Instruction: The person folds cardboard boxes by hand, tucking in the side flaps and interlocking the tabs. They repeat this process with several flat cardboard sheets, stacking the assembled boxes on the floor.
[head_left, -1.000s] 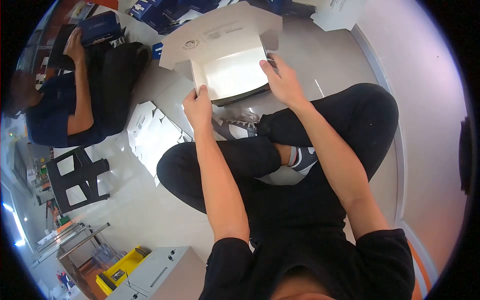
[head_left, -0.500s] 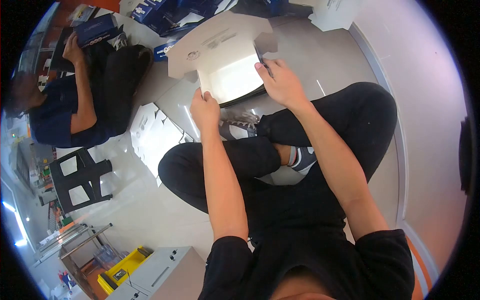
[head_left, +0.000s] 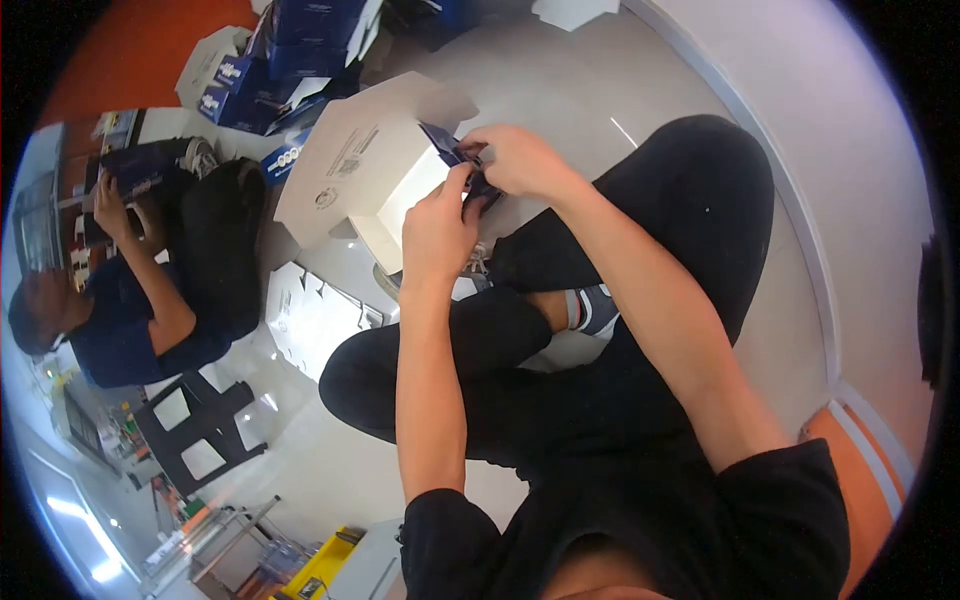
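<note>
At upper centre, my left hand (head_left: 438, 235) and right hand (head_left: 515, 162) grip the box's (head_left: 400, 190) blue flap (head_left: 437, 140); seemingly I'm folding it, and the next move calls for firm, even pressure.

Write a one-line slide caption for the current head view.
Left hand and right hand, both at a dark blue flap of an open box, in front of crossed legs.

A black stool (head_left: 188, 433) stands apart from what seems a yellow bin (head_left: 322, 566).

Wearer's two hands (head_left: 438, 232), one open box (head_left: 345, 165), one stool (head_left: 196, 432), seemingly three or more blue boxes (head_left: 312, 40).
</note>
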